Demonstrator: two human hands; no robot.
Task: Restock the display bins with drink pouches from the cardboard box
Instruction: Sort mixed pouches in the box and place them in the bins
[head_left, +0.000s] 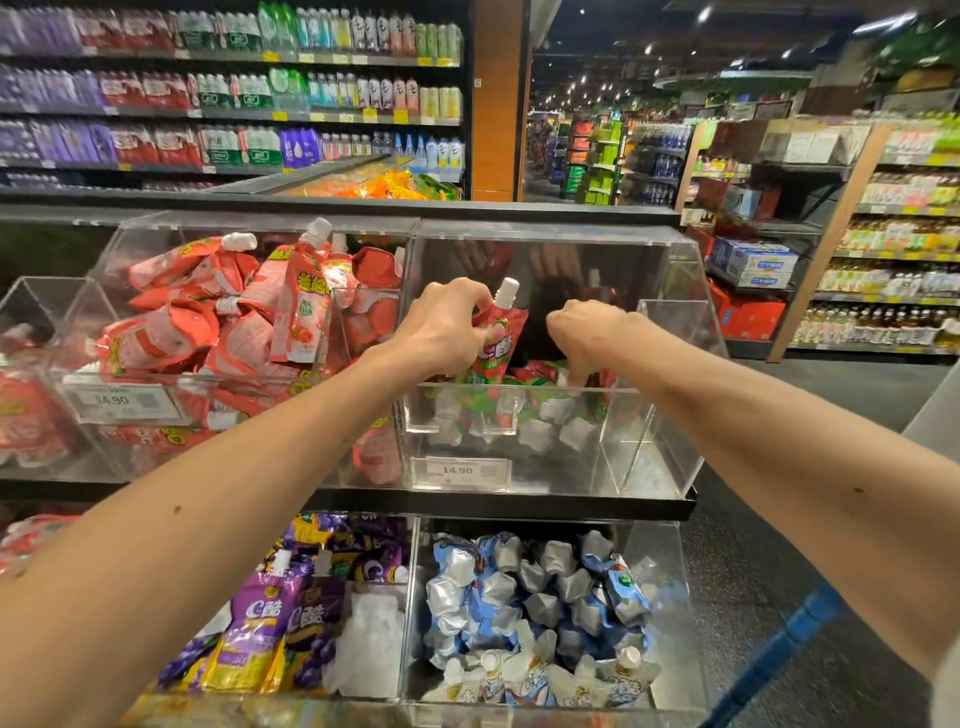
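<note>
My left hand (447, 325) grips a red drink pouch (497, 343) with a white cap, held upright over the upper right clear acrylic bin (649, 457). My right hand (587, 332) reaches down into the same bin, fingers curled among the red and green pouches (540, 400) lying low inside; what it grasps is hidden behind the hand. That bin is only partly filled. The upper left bin (93, 374) is heaped with red pouches. The cardboard box is not in view.
Below, a bin of purple pouches (270, 623) sits left of a bin of blue and silver pouches (545, 613). Price tags reading 14.90 (457, 470) hang on the bin fronts. Shelves of bottles (234, 93) stand behind, and an aisle floor (805, 597) opens to the right.
</note>
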